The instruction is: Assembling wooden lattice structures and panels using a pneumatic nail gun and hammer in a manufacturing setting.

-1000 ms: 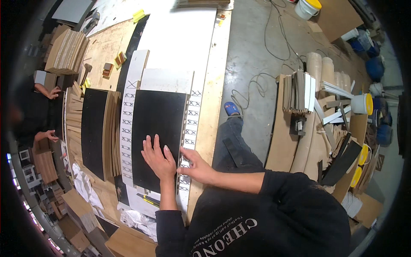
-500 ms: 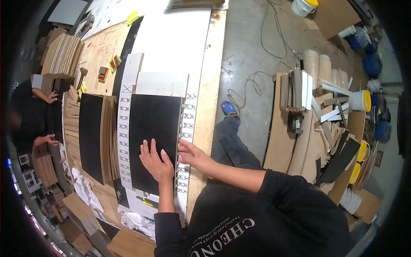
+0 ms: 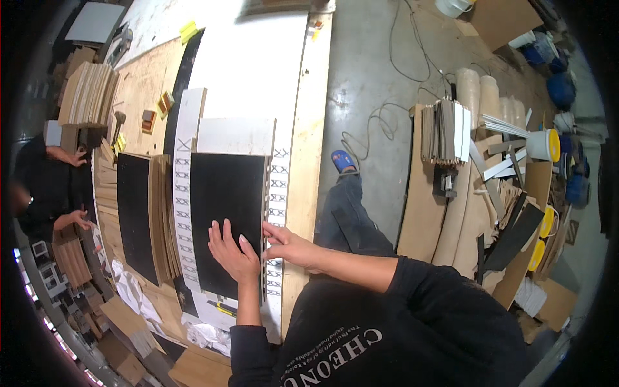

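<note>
One other person (image 3: 55, 187) in dark clothes stands at the left side of a wooden workbench (image 3: 302, 193). A stack of tan boards (image 3: 87, 93) sits at the far left, and to its right a hammer (image 3: 118, 124) lies on the bench. Nearer, pale wooden strips (image 3: 107, 184) lie beside a pile of black-faced boards (image 3: 134, 213). Two small brown blocks (image 3: 148, 121) rest farther off.

Next comes a long white strip (image 3: 184, 222) with crossed marks, running along the left side of a black panel (image 3: 225, 193), which lies flat on the middle of the bench. A white board (image 3: 236, 136) adjoins its far end; a yellow utility knife (image 3: 226, 309) lies by its near end.

The left hand (image 3: 235, 255) is laid palm down on the panel's near half, fingers slightly spread, gripping nothing. At the panel's right edge, the right hand (image 3: 289, 249) has thumb and forefinger a little apart; I cannot tell whether they pinch anything, since the fingertips are small here.

Farther right are a blue shoe (image 3: 343, 161) on the floor, a bundle of strips (image 3: 445, 134), upright rolls (image 3: 467, 97) and a white bucket (image 3: 538, 146).
</note>
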`<state>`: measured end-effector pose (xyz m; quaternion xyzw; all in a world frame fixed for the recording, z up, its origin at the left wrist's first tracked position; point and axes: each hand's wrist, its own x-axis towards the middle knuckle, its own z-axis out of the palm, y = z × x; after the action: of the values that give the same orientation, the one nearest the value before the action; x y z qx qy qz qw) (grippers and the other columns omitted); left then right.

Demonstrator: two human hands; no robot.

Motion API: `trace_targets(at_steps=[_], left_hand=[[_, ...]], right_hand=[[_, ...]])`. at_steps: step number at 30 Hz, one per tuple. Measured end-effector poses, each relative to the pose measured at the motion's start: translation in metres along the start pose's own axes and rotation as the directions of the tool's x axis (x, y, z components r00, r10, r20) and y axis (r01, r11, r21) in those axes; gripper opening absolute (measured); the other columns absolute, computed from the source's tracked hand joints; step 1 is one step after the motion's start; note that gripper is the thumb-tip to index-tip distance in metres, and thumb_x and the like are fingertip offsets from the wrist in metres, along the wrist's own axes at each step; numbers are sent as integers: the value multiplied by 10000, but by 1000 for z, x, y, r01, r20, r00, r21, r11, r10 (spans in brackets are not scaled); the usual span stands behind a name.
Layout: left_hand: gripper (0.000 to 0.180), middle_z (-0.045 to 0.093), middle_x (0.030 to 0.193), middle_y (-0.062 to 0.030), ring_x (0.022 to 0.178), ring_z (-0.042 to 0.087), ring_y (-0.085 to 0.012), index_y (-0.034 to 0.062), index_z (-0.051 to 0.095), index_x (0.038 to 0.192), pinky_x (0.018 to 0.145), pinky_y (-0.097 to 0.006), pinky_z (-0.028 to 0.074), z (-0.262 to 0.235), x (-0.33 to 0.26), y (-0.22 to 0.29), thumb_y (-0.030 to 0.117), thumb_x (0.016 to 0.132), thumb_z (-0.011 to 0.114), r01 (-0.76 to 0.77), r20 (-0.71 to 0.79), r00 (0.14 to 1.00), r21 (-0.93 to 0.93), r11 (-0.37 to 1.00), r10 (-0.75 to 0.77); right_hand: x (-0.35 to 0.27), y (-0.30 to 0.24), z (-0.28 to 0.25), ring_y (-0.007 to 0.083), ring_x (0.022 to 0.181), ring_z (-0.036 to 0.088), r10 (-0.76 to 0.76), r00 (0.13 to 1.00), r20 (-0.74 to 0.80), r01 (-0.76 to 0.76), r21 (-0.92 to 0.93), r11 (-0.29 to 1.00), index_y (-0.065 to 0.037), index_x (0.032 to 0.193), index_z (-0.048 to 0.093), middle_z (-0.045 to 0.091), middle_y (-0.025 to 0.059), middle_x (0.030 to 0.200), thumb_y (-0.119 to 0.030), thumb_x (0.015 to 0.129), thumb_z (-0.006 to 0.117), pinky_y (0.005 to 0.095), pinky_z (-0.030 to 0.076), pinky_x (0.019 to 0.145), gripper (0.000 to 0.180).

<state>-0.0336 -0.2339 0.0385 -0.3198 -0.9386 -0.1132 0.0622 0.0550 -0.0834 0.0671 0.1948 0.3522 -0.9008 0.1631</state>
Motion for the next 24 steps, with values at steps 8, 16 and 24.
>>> trace_targets(at_steps=[8,16,24], left_hand=[[564,352,1362,-226,1280,286,-414,34,448,1266,1029,-563,202,-2,-25,-19,362,810,502,126,77,989,-18,992,-124],[419,426,1333,-150,1253,356,-349,94,488,1248,1026,-520,249,-15,-16,7,267,867,469,25,-115,993,-43,999,-29],[446,439,1322,-149,1241,370,-348,94,503,1233,1023,-523,247,-10,-24,3,341,861,510,4,-182,983,-74,997,-17]], right_hand=[[33,41,-1,82,642,404,-370,906,-205,314,-262,913,5,1238,386,378,-30,683,-173,785,644,238,395,595,550],[1,-14,36,140,658,461,-35,938,-344,90,144,986,-89,1353,342,519,59,840,-181,714,630,268,395,534,707],[-1,-20,31,139,487,471,53,973,-224,-36,83,996,-115,901,575,537,47,701,-290,774,607,276,373,397,218]])
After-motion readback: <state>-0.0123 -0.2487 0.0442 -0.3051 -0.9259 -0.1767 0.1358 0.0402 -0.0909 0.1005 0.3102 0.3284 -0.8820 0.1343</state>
